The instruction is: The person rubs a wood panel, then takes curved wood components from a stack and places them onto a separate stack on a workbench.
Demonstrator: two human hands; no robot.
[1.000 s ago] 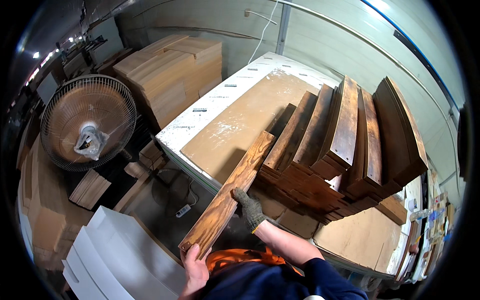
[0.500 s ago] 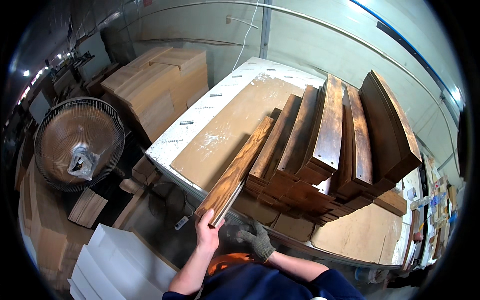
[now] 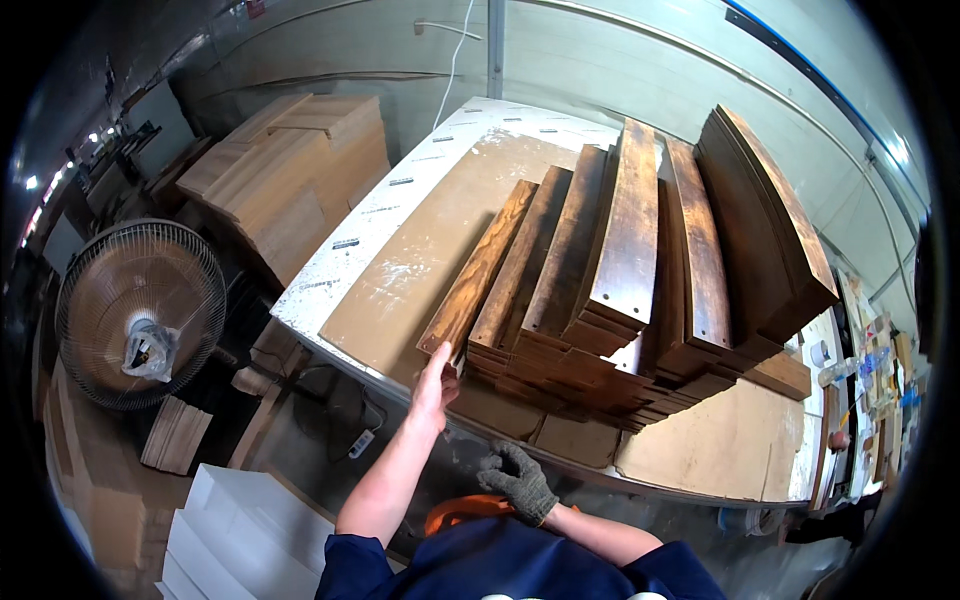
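Note:
My bare left hand [image 3: 433, 393] is at the near end of a dark-stained wooden board [image 3: 482, 265] with bold grain, thumb against its end and fingers curled beside it, partly hidden. That board lies along the left side of several piles of stained wooden boards [image 3: 618, 240] on the worktable [image 3: 385, 255]. My right hand [image 3: 520, 482], in a grey knitted glove, hovers near my body below the table's front edge. Its fingers are loosely bent and apart, with nothing between them.
On the left stand a round fan [image 3: 142, 310] with a plastic bag on its hub and a tall stack of unstained boards [image 3: 285, 190]. White panels [image 3: 240, 535] are at the lower left. Small items [image 3: 870, 385] crowd the right side, near a wall.
My left hand has moved forward with the board, which now lies against the piles instead of jutting past the table edge. My right hand stays near my body.

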